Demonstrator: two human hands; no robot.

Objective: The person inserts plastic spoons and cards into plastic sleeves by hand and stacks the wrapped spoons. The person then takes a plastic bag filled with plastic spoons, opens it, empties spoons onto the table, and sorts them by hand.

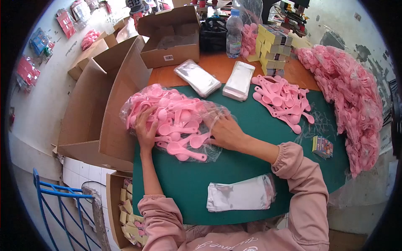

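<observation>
A clear plastic bag full of pink measuring spoons (178,121) lies on the green tabletop, with some spoons lying at its near side. My left hand (145,127) curls against the left side of the bag, fingers bent around it. On the right, my right hand (225,129) grips the loose plastic of the bag, its fingertips partly hidden by the crinkled film. Farther right is a loose pile of pink spoons (280,98). Close to me lies a stack of clear plastic sleeves (240,194).
Two more sleeve stacks (197,78) (238,81) lie at the back. Behind the right one stand bundled cards (274,48) and a water bottle (234,35). A small card stack (322,146) and a long bag of spoons (351,92) are right; cardboard boxes (90,108) stand left.
</observation>
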